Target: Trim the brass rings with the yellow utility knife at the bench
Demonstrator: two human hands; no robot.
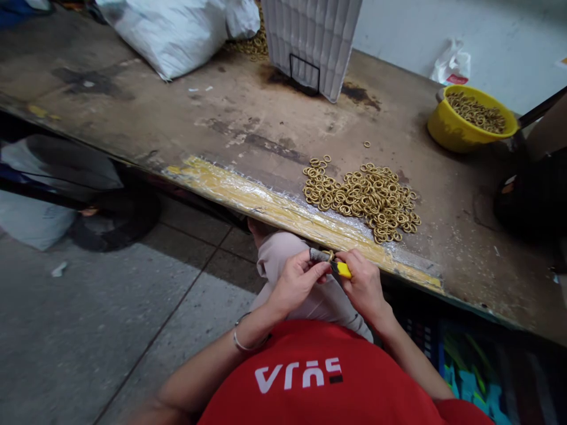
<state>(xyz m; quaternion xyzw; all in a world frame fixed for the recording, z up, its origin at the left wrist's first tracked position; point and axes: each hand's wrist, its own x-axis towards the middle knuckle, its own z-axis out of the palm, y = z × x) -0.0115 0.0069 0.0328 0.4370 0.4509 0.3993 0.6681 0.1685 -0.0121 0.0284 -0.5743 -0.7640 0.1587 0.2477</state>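
Observation:
Both hands meet above my lap, just off the table's front edge. A brass-coloured ring point(330, 255) is pinched in my left hand point(297, 280), which has a grey covering on one fingertip. My right hand point(362, 282) is closed round a small yellow-handled tool point(344, 270), whose dark end lies against the ring. Beyond the hands, a loose pile of brass-coloured rings point(374, 198) spreads on the worn table point(266, 127), near its yellow-taped edge.
A yellow bowl point(456, 131) full of rings stands at the right. Towards the back are a white sack point(177, 35) and an upright grey ridged panel point(310, 41) on a black wire stand. A dark object point(535, 195) sits at the far right.

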